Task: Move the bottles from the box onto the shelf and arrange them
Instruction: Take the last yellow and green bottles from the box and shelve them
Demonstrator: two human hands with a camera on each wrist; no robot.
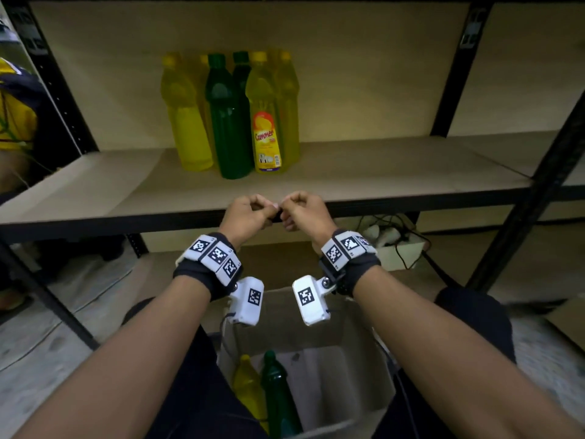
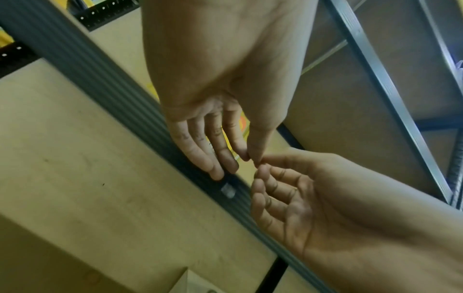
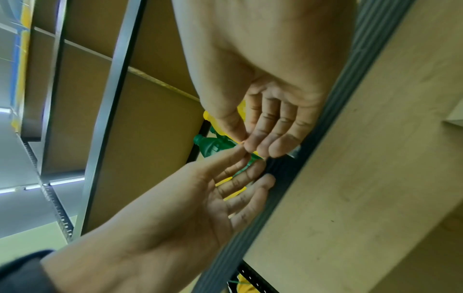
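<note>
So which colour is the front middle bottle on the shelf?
Dark green bottle, clearest in the head view.

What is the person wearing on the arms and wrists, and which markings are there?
Both forearms are bare. Each wrist carries a black wrist band with white square blocks printed with black-and-white coded markers. A white camera housing with its own marker hangs under the left wrist, another under the right, with thin cables. A dark sleeve edge shows in the right wrist view.
</note>
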